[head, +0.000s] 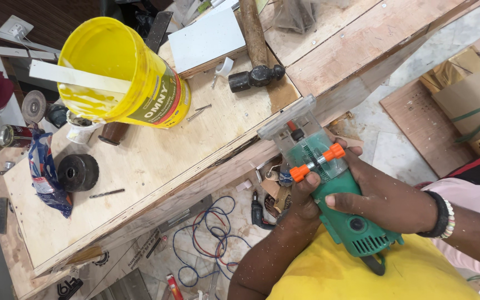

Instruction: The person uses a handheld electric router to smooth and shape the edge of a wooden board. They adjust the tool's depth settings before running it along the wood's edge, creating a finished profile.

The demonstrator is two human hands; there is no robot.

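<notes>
Both of my hands hold a green hand-held trimmer router with a clear base and orange knobs. My left hand wraps the tool's front from below, thumb close to an orange knob. My right hand, with beaded and black bracelets on the wrist, grips the green body from the right. The clear base rests against the near edge of a long plywood board.
On the board stand a yellow bucket with a white strip across it, a hammer, a white panel, a black round part, a blue bag, loose nails and a drill bit. Coloured wires lie on the floor.
</notes>
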